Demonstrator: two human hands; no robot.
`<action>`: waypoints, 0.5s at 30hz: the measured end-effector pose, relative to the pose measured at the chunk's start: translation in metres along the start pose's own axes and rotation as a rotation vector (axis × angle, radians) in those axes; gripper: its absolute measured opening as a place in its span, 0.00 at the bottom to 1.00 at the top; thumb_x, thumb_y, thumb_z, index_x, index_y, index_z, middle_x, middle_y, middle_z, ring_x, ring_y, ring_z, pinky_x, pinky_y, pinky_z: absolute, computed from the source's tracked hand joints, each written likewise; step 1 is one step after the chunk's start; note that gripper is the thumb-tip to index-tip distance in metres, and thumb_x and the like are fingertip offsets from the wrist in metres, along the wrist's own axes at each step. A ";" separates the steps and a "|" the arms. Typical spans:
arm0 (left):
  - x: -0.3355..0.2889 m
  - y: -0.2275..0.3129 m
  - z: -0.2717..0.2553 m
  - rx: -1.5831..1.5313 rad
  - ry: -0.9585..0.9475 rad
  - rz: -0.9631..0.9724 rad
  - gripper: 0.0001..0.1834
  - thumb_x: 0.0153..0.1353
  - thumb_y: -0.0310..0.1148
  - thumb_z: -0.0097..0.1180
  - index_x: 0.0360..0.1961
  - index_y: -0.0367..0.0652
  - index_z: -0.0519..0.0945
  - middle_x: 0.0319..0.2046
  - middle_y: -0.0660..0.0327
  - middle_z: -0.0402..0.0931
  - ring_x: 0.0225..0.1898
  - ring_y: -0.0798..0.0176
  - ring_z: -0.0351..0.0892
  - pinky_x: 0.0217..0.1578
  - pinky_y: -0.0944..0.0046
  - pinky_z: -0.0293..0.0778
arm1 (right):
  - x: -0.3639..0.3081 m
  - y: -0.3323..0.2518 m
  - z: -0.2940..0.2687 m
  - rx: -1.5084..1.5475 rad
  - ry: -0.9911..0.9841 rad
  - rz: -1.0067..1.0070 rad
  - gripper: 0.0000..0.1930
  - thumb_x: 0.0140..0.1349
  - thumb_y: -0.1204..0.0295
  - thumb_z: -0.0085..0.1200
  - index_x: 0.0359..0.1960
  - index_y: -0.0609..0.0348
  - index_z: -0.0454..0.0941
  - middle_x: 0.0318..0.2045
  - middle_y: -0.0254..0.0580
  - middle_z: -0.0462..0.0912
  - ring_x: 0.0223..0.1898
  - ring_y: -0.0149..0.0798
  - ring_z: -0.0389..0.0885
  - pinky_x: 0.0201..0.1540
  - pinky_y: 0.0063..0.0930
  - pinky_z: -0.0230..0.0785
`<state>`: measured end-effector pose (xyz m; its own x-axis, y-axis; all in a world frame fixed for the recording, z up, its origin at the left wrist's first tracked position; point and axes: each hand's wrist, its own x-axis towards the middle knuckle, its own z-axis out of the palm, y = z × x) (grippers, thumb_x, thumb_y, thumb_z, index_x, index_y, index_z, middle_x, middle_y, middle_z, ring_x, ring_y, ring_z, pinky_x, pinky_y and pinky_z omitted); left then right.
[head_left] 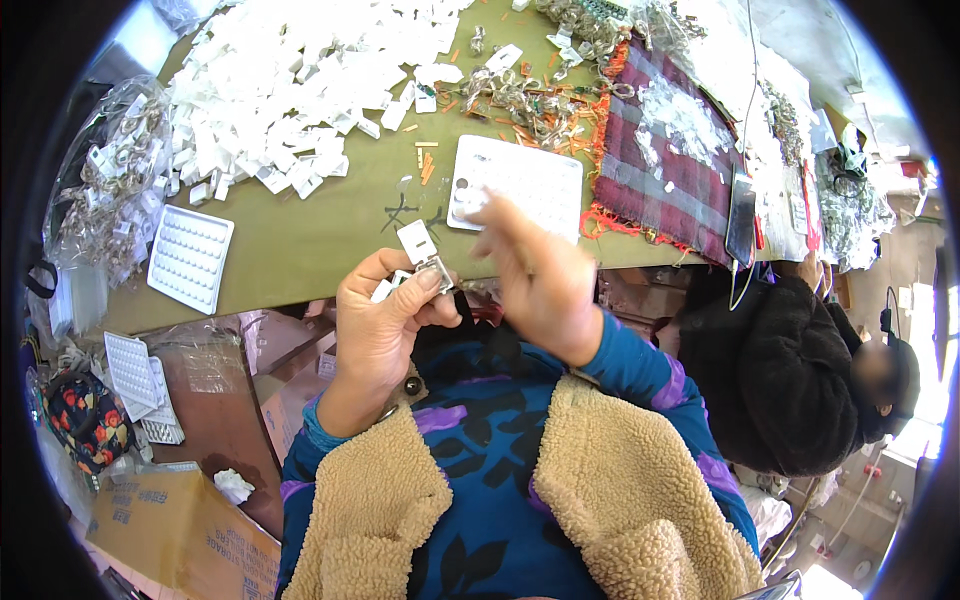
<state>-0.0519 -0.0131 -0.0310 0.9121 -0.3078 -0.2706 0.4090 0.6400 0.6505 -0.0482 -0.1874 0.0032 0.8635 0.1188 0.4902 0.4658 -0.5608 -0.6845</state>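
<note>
My left hand (pixel 385 310) is closed, thumb and fingers pinching a small white plastic card (pixel 416 240) with a shiny metal piece (pixel 438 275) at its lower end. Another bit of white shows between those fingers. To its right, my right hand (pixel 545 280) is raised near the table edge, its fingers blurred by motion and pointing toward a white tray (pixel 520 165) with rows of small round dimples. Whether the right fingers hold anything is too smeared to make out. A few dark round pieces sit at the tray's left side.
A big heap of small white cards (pixel 290 80) covers the table's far left. Orange strips and clear-bagged metal pieces (pixel 540 115) lie beyond the tray. A plaid cloth (pixel 665 150) and a phone (pixel 741 215) are right. Another dimpled tray (pixel 190 258) lies left. A person in black (pixel 790 370) sits right.
</note>
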 end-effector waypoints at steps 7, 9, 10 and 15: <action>0.005 0.002 -0.002 0.103 0.031 0.000 0.11 0.57 0.28 0.59 0.39 0.33 0.77 0.29 0.53 0.79 0.21 0.68 0.77 0.22 0.67 0.80 | 0.027 0.039 0.010 -0.109 -0.005 0.091 0.07 0.58 0.81 0.58 0.39 0.66 0.82 0.30 0.47 0.80 0.31 0.46 0.80 0.34 0.32 0.71; 0.005 0.001 -0.002 0.108 0.035 -0.008 0.11 0.57 0.28 0.59 0.39 0.33 0.77 0.28 0.53 0.79 0.21 0.68 0.76 0.21 0.66 0.79 | 0.023 0.042 0.018 -0.220 -0.010 0.127 0.07 0.58 0.79 0.57 0.38 0.64 0.82 0.30 0.47 0.78 0.30 0.49 0.80 0.33 0.35 0.72; 0.005 0.001 -0.002 0.112 0.031 -0.008 0.11 0.56 0.28 0.59 0.39 0.33 0.77 0.28 0.54 0.79 0.21 0.68 0.76 0.21 0.66 0.79 | 0.022 0.044 0.021 -0.248 -0.028 0.138 0.07 0.58 0.78 0.57 0.38 0.62 0.82 0.31 0.47 0.77 0.30 0.51 0.80 0.32 0.38 0.72; 0.005 0.002 -0.002 0.113 0.038 -0.017 0.11 0.58 0.28 0.58 0.40 0.33 0.77 0.29 0.53 0.79 0.22 0.68 0.77 0.22 0.67 0.79 | 0.022 0.051 0.027 -0.285 -0.082 0.112 0.06 0.56 0.76 0.56 0.36 0.60 0.80 0.30 0.47 0.75 0.28 0.54 0.79 0.30 0.41 0.73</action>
<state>-0.0460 -0.0124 -0.0321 0.9062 -0.2897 -0.3079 0.4210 0.5511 0.7204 0.0000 -0.1918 -0.0354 0.9247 0.1023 0.3668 0.3035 -0.7798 -0.5475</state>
